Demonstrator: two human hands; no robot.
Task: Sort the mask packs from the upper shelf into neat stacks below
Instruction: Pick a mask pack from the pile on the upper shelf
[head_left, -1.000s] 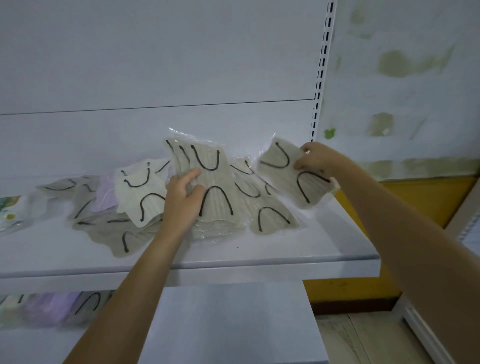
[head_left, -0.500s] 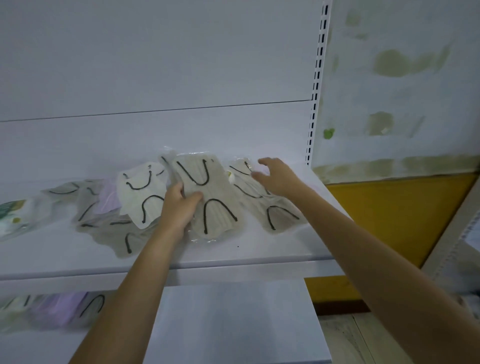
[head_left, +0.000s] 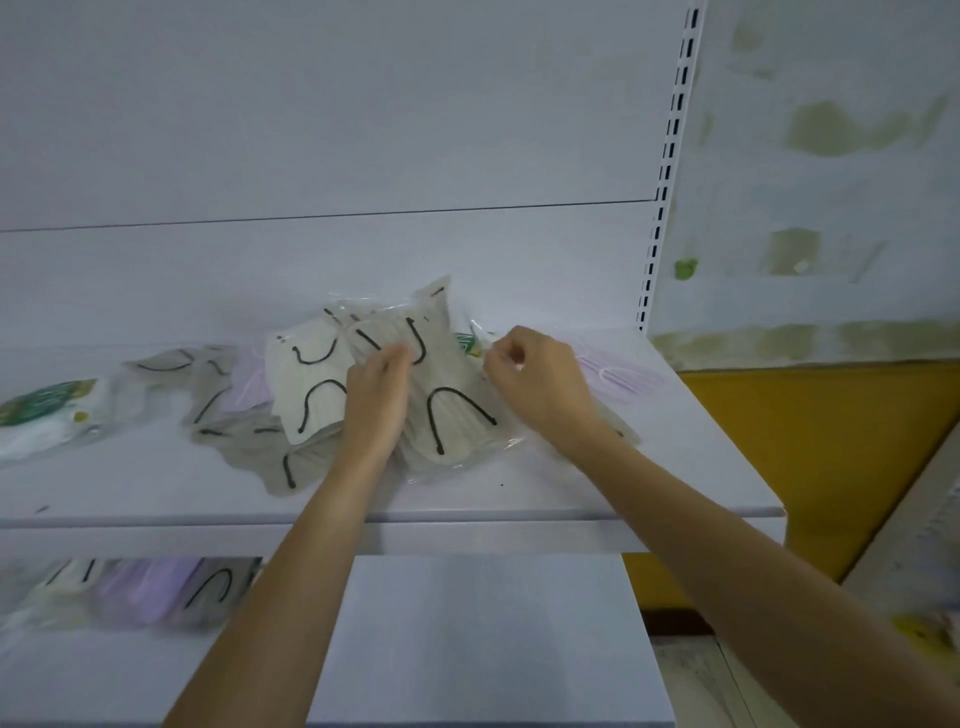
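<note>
Left hand (head_left: 375, 397) grips grey pack (head_left: 452, 415) on upper shelf (head_left: 571, 493). Right hand (head_left: 537, 387) just right of pack, fingers curled, hold unclear. Best square edges before lifting; wrapper likely slippery.

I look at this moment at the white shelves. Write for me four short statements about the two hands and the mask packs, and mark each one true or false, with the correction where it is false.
1. The left hand holds a grey plastic-wrapped mask pack with black ear loops. True.
2. A lilac mask pack lies on the white upper shelf, to the right of the right hand. True.
3. The white lower shelf has no packs on it. False: lilac and grey packs lie at its left end.
4. The right hand rests on the lower shelf. False: it is up at the packs on the upper shelf.
</note>
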